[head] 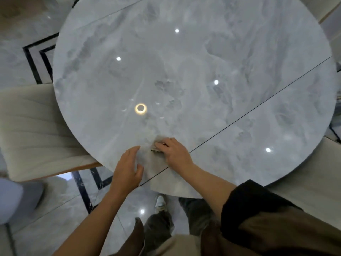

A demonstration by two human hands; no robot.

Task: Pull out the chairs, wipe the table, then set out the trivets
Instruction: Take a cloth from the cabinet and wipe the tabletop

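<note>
At the table's [184, 71] near edge my right hand [174, 153] curls its fingers on the cloth [156, 143] to wipe, my left hand [129, 168] flat, fingers together, likely for balance.

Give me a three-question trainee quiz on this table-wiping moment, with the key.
1. True or false: trivets already lie on the table.
2. Fill in: the left hand, fingers relaxed at the near edge, holds ____.
3. Which hand grips the cloth against the tabletop?
A) left hand
B) right hand
C) neither

Key: 1 false; 2 nothing; 3 B.
</note>
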